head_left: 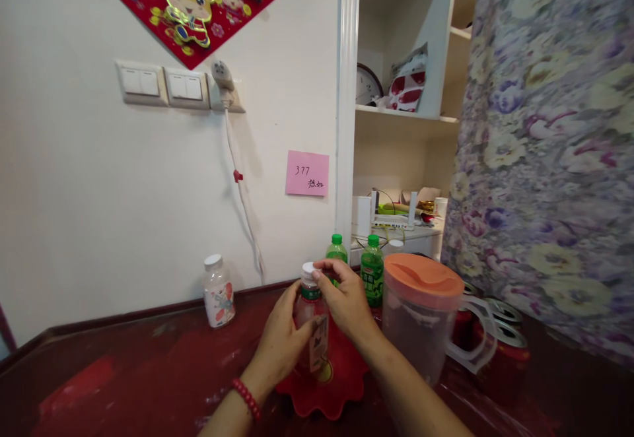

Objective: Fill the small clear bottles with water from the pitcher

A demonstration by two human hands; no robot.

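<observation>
Landmark: translucent pitcher [413, 335] with orange lid [426, 277], upright on the dark red table [143, 371], handle turned to the right.
Clear bottle [306, 313]: upright, left of the pitcher and apart from it, over the red scalloped mat [329, 407]; contact between base and mat cannot be told.
Bottle markings: green band at the neck, pale printed panel lower down.
White cap [308, 269]: on top of the clear bottle, left of the pitcher; tight or loose cannot be told.
Left hand [281, 336]: left of the pitcher; half curled around the body of the clear bottle, with thumb across the front; red beaded bracelet [246, 399] at the wrist.
Right hand [351, 298]: between clear bottle and pitcher; pinching the white cap with thumb and forefinger, other fingers partly hidden.
Printed bottle [218, 298]: white-capped, upright, well left of the pitcher, near the wall.
Green bottles [372, 280]: two, behind and left of the pitcher; farther one partly covered by the right hand.
Red cans [505, 358]: right of the pitcher, partly behind its handle.
Pink note [307, 173]: on the wall, above and left of the pitcher; marked "377".
</observation>
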